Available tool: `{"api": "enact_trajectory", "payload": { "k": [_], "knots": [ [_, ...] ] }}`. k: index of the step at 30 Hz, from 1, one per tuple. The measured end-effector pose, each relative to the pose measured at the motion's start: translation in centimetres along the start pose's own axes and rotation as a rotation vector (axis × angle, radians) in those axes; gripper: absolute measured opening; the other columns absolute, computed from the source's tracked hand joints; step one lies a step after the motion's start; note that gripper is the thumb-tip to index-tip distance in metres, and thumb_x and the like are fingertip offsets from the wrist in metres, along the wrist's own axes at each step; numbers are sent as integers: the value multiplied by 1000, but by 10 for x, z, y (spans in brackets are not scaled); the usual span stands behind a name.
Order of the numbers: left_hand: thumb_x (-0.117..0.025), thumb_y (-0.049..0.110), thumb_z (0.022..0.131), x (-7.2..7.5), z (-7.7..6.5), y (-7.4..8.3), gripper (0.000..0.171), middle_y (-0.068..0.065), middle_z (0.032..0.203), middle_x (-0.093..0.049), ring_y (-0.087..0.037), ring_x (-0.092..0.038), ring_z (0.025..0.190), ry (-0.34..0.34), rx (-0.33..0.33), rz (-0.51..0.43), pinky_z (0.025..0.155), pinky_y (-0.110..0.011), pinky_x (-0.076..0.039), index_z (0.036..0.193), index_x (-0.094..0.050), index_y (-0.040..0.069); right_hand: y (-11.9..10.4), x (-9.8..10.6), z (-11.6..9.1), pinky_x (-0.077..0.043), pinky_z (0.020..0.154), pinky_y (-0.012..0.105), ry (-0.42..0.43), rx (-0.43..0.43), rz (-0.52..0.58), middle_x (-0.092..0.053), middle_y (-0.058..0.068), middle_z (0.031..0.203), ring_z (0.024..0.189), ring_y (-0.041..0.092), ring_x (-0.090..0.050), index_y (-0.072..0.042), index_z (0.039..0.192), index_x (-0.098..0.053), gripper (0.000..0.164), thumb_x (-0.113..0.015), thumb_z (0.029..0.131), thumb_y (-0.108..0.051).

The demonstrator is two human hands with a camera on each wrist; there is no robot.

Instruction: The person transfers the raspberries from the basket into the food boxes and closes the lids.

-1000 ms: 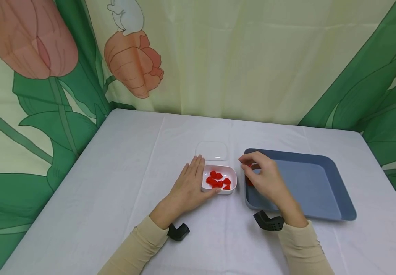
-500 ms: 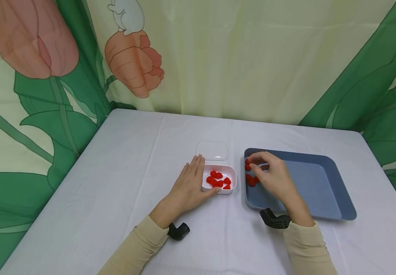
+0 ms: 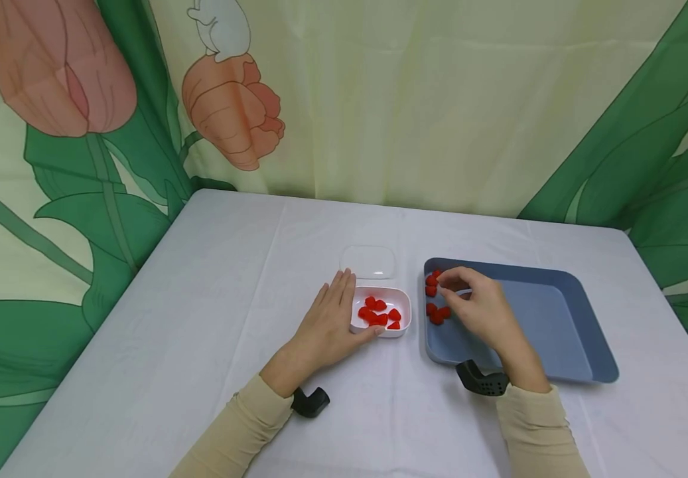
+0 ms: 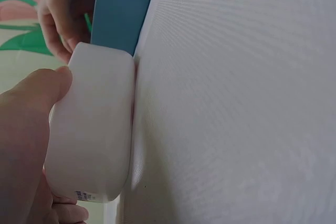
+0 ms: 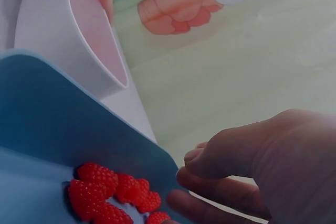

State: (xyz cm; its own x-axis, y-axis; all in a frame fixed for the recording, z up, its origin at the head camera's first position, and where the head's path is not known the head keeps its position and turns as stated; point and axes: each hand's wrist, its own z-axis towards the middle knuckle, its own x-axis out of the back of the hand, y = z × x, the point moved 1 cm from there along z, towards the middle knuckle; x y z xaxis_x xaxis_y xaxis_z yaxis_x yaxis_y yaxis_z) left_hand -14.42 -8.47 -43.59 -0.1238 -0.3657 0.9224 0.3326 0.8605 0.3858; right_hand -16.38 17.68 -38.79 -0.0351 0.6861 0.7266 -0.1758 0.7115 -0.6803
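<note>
My left hand (image 3: 328, 325) rests against a small white box (image 3: 408, 312), its fingers straight along the left side and its thumb on the near rim. Several raspberries (image 3: 394, 315) lie inside the box. In the left wrist view the thumb (image 4: 55, 83) touches the edge of the box (image 4: 97, 119). My right hand (image 3: 478, 302) is over the left end of a blue-grey tray (image 3: 535, 325), thumb and forefinger slightly apart with no fruit visible between them. Beside its fingertips, several raspberries (image 5: 97, 192) sit along the tray's left wall; its fingers hide part of the tray.
Behind the box lies a clear plastic lid (image 3: 367, 262) on the white tablecloth (image 3: 248, 265). A printed curtain (image 3: 409, 106) hangs behind the table. The tray stands just to the right of the box with a narrow gap between.
My right hand has shifted right, away from the tray's left wall, uncovering raspberries there in two small groups. The left hand and the box have stayed where they were.
</note>
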Motion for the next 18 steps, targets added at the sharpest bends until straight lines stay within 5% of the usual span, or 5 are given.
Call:
{"api": "enact_trajectory", "payload": {
  "k": [9, 18],
  "knots": [
    [-57, 65, 88, 0, 0, 0, 103, -13, 166, -18, -29, -14, 155, -1, -1, -10, 125, -49, -18, 158, -15, 1, 4, 1, 0, -57, 85, 47, -55, -40, -24, -71, 13, 107, 100, 31, -67, -5, 111, -67, 18, -62, 94, -8],
    [-58, 63, 89, 0, -1, -1, 102, -14, 166, -19, -29, -16, 155, 9, -6, -13, 125, -49, -18, 157, -16, 1, 10, -1, 2, -52, 79, 36, -118, -61, -87, -71, 11, 101, 94, 25, -66, -4, 110, -68, 21, -61, 91, -7]
  ]
}}
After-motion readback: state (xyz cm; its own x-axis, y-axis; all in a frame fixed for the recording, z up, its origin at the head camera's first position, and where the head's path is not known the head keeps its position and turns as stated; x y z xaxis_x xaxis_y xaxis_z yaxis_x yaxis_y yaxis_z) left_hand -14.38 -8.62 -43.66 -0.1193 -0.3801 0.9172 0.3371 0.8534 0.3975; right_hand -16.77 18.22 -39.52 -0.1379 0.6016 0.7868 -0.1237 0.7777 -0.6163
